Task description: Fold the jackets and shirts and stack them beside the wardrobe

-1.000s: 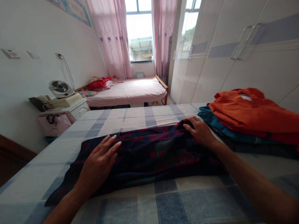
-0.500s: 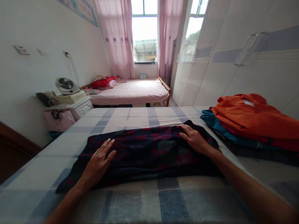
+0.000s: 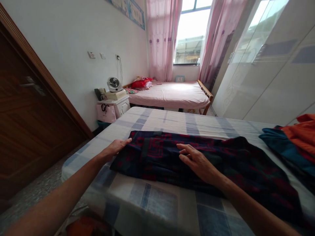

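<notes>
A long dark navy garment [image 3: 162,160] with red and dark green patterns lies folded flat across the bed; what kind of garment it is I cannot tell. My left hand [image 3: 118,147] is at its left end, fingers close together on the cloth edge, with some of them hidden. Over the middle of the garment is my right hand [image 3: 194,160], fingers apart and slightly bent, holding nothing. Whether its fingertips touch the cloth is hard to tell.
The garment lies on a bed with a blue-and-white checked sheet [image 3: 162,118]. Folded orange [image 3: 301,132] and teal clothes [image 3: 278,141] are stacked at right. Behind stand a pink-sheeted bed [image 3: 172,93] and a nightstand [image 3: 123,106] with a fan [image 3: 114,84]. A wooden door [image 3: 31,114] is at left.
The view has turned left, bringing the door into sight. My left hand has moved to the garment's left edge, and my right hand has shifted from its right part to the middle.
</notes>
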`<state>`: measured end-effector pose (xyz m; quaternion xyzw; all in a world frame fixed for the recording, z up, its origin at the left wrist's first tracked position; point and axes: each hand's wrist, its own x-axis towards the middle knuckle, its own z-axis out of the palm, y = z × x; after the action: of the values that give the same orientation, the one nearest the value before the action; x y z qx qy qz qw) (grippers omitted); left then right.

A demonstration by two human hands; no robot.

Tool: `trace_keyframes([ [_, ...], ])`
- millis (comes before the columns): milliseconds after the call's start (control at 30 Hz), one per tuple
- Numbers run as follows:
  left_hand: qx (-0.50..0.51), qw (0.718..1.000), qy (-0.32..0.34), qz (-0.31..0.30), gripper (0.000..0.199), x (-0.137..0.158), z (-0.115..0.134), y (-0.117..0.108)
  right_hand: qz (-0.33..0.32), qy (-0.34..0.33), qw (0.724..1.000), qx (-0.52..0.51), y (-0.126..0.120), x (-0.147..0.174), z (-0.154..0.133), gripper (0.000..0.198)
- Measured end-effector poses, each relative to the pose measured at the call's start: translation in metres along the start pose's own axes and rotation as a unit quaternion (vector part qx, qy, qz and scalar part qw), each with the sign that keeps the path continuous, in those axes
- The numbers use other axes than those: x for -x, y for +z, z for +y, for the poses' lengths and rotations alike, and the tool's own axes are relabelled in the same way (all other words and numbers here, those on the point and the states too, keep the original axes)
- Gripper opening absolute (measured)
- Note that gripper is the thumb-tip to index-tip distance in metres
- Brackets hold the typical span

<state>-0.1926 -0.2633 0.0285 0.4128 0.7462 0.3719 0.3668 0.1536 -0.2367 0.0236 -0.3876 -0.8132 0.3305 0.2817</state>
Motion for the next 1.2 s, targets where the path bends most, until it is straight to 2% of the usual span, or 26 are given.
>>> trace_keyframes([
  [100, 0.009, 0.996, -0.059, -0.070, 0.055, 0.001, 0.012, 0.007, -0.017, 0.007, 1.000, -0.010, 0.015, -0.004, 0.002, 0.039],
  [167, 0.015, 0.992, -0.074, -0.102, 0.055, 0.004, 0.017, 0.011, -0.022, 0.005, 1.000, -0.011, 0.022, -0.004, 0.003, 0.039],
  [367, 0.098, 0.976, -0.052, -0.188, 0.053, 0.015, 0.023, 0.022, -0.031, 0.000, 1.000, 0.003, 0.029, 0.001, 0.001, 0.040],
  [433, 0.105, 0.978, -0.050, -0.174, 0.054, 0.016, 0.024, 0.027, -0.031, 0.006, 0.999, 0.007, 0.030, 0.002, 0.000, 0.040],
  [533, 0.091, 0.989, -0.035, -0.113, 0.054, 0.015, 0.023, 0.037, -0.030, 0.003, 0.999, 0.013, 0.031, 0.003, 0.000, 0.040],
  [667, 0.123, 0.987, 0.005, -0.105, 0.052, 0.017, 0.021, 0.051, -0.010, -0.024, 0.999, 0.037, 0.021, 0.006, -0.003, 0.041],
  [767, 0.161, 0.981, -0.037, -0.097, 0.044, 0.024, 0.025, 0.053, 0.063, -0.046, 0.988, 0.131, 0.003, 0.008, 0.001, 0.044],
  [867, 0.198, 0.972, -0.093, -0.084, 0.031, 0.033, 0.037, 0.054, 0.146, -0.028, 0.957, 0.250, -0.009, 0.011, 0.017, 0.049],
  [900, 0.213, 0.968, -0.104, -0.082, 0.025, 0.037, 0.043, 0.056, 0.147, -0.015, 0.950, 0.274, -0.009, 0.012, 0.025, 0.050],
  [967, 0.244, 0.961, -0.103, -0.076, 0.016, 0.045, 0.058, 0.062, 0.101, 0.009, 0.953, 0.286, -0.007, 0.013, 0.040, 0.053],
  [1067, 0.273, 0.958, -0.060, -0.056, 0.011, 0.057, 0.088, 0.078, 0.019, 0.040, 0.976, 0.212, -0.008, 0.012, 0.055, 0.057],
  [1133, 0.282, 0.958, -0.022, -0.056, 0.010, 0.064, 0.111, 0.095, 0.036, 0.061, 0.992, 0.104, -0.020, 0.013, 0.058, 0.059],
  [1200, 0.285, 0.955, 0.027, -0.076, 0.014, 0.070, 0.135, 0.118, 0.093, 0.081, 0.991, -0.051, -0.042, 0.019, 0.057, 0.057],
])
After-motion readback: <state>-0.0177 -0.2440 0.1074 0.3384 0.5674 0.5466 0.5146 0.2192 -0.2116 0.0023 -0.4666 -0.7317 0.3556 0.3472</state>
